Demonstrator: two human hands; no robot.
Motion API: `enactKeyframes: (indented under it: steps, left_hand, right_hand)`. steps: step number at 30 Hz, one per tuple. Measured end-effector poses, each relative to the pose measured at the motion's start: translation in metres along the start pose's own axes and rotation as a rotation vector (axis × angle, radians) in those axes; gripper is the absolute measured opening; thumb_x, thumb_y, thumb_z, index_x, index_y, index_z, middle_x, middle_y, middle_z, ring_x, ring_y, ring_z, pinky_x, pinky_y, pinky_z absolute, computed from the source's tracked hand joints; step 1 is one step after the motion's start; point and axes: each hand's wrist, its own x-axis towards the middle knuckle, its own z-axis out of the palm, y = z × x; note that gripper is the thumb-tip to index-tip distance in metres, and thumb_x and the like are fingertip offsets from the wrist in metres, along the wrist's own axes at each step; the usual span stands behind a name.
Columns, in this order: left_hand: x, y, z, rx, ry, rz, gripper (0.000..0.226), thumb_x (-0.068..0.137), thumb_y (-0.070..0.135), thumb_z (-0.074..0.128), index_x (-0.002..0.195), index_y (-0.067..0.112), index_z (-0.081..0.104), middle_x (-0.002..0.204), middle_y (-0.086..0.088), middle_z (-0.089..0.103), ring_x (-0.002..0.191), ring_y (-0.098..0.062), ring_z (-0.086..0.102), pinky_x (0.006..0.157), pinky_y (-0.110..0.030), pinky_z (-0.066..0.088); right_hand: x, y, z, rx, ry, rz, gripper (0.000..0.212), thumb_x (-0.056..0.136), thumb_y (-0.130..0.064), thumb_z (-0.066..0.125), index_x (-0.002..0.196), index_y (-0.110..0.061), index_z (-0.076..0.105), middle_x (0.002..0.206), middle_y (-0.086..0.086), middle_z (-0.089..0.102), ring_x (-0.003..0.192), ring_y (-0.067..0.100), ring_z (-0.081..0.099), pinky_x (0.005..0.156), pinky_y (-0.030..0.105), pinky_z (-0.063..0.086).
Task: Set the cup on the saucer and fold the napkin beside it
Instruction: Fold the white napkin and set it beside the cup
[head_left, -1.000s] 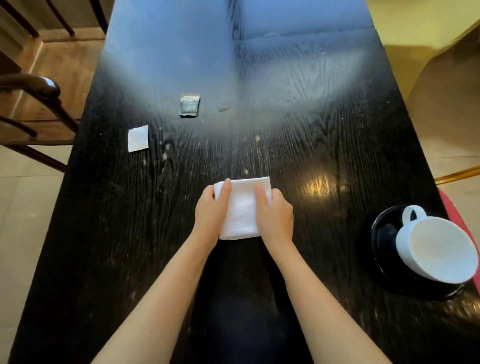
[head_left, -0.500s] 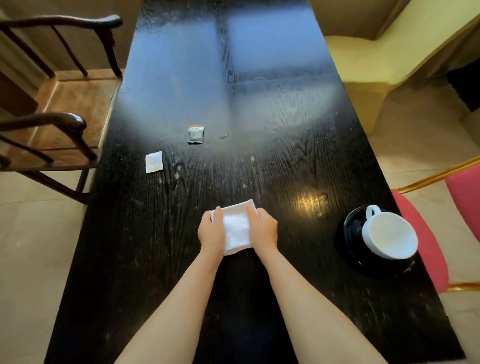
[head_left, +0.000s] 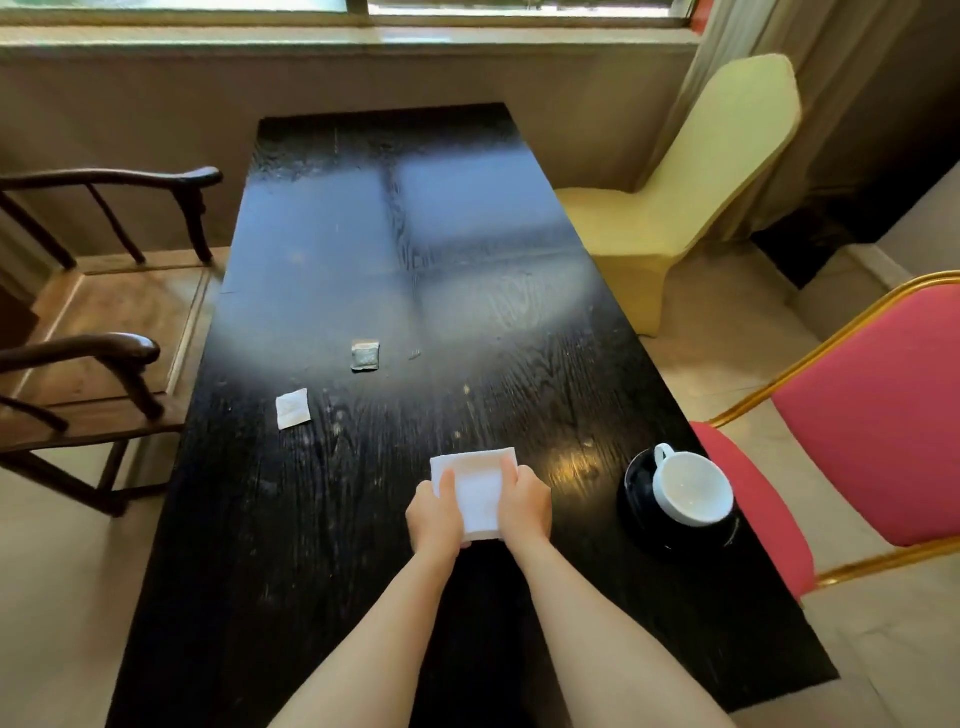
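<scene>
- My left hand (head_left: 434, 512) and right hand (head_left: 524, 506) grip the folded napkin's (head_left: 478, 493) sides on the bench (head_left: 311, 519).
- Cup (head_left: 693, 488) sits on saucer (head_left: 639, 499), well right.

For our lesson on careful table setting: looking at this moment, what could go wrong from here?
1. The cup and saucer stand near the table's right edge; a stray elbow might knock them off.
2. The napkin lies apart from the saucer; sliding it over could undo the fold.

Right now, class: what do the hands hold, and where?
Both hands, left hand and right hand, grip the folded white napkin by its opposite side edges.
</scene>
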Motion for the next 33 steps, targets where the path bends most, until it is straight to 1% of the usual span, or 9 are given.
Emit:
enactKeyframes:
  steps: [4,11,15,18,20,24,29,31,33]
  left_hand:
    - [-0.006,0.033,0.021,0.009,0.004,0.072,0.038,0.095,0.042,0.037,0.088,0.008,0.051,0.084,-0.009,0.058,0.073,-0.023,0.059,0.056,-0.04,0.056]
    - [-0.015,0.098,0.089,-0.003,-0.017,0.152,0.036,0.098,0.039,0.034,0.097,0.007,0.051,0.087,-0.006,0.054,0.066,-0.013,0.051,0.04,-0.022,0.036]
    - [-0.016,0.134,0.138,-0.059,-0.001,0.155,0.034,0.097,0.038,0.035,0.091,0.008,0.049,0.08,-0.002,0.051,0.064,-0.01,0.048,0.041,-0.025,0.038]
    - [-0.011,0.153,0.181,-0.107,-0.005,0.143,0.035,0.097,0.04,0.035,0.091,0.008,0.05,0.083,-0.004,0.053,0.067,-0.013,0.05,0.048,-0.031,0.048]
    - [-0.004,0.16,0.209,-0.092,0.001,0.14,0.037,0.097,0.04,0.035,0.093,0.008,0.05,0.085,-0.005,0.053,0.067,-0.013,0.051,0.048,-0.03,0.046]
    - [0.017,0.156,0.251,0.02,-0.019,0.091,0.042,0.098,0.04,0.031,0.101,0.003,0.052,0.093,-0.011,0.056,0.078,-0.022,0.052,0.062,-0.032,0.044]
    - [0.045,0.143,0.268,0.133,-0.085,0.046,0.034,0.098,0.026,0.03,0.116,0.003,0.048,0.104,-0.011,0.054,0.082,-0.019,0.047,0.067,-0.03,0.037]
    - [0.048,0.139,0.271,0.152,-0.122,0.016,0.033,0.094,0.017,0.033,0.119,0.006,0.051,0.11,-0.01,0.056,0.088,-0.021,0.051,0.071,-0.03,0.04]
    - [0.049,0.134,0.273,0.147,-0.135,-0.001,0.037,0.085,0.008,0.035,0.117,0.007,0.055,0.108,-0.012,0.06,0.088,-0.024,0.057,0.068,-0.032,0.046]
  right_hand:
    - [0.019,-0.011,-0.034,-0.005,0.038,-0.03,0.048,0.097,-0.044,0.029,0.087,-0.007,0.058,0.081,0.003,0.059,0.067,0.013,0.053,0.052,0.024,0.039]
    - [0.085,-0.017,-0.1,0.011,0.069,-0.085,0.053,0.097,-0.046,0.028,0.098,-0.005,0.061,0.097,0.013,0.066,0.09,0.027,0.063,0.075,0.037,0.051]
    - [0.133,-0.014,-0.142,0.001,0.063,-0.123,0.051,0.098,-0.042,0.03,0.095,-0.002,0.061,0.094,0.015,0.065,0.083,0.028,0.06,0.064,0.029,0.04]
    - [0.172,-0.005,-0.17,-0.04,0.068,-0.131,0.047,0.098,-0.042,0.03,0.084,-0.005,0.056,0.084,0.013,0.06,0.073,0.026,0.052,0.059,0.03,0.035]
    - [0.195,0.003,-0.184,-0.07,0.061,-0.134,0.045,0.098,-0.043,0.029,0.081,-0.008,0.051,0.083,0.013,0.06,0.074,0.028,0.052,0.06,0.032,0.034]
    - [0.238,0.023,-0.2,-0.16,-0.041,-0.152,0.04,0.099,-0.036,0.029,0.09,-0.004,0.051,0.097,0.022,0.062,0.09,0.037,0.057,0.063,0.033,0.031]
    - [0.271,0.05,-0.196,-0.175,-0.28,-0.069,0.021,0.095,-0.02,0.035,0.074,-0.015,0.037,0.078,0.006,0.048,0.081,0.026,0.044,0.066,0.032,0.03]
    - [0.275,0.056,-0.192,-0.194,-0.32,-0.052,0.013,0.093,-0.014,0.036,0.085,-0.012,0.046,0.09,0.01,0.052,0.084,0.026,0.044,0.068,0.031,0.031]
    - [0.278,0.062,-0.187,-0.196,-0.331,-0.046,0.025,0.089,-0.009,0.036,0.109,-0.003,0.051,0.114,0.018,0.052,0.096,0.032,0.05,0.074,0.033,0.036]
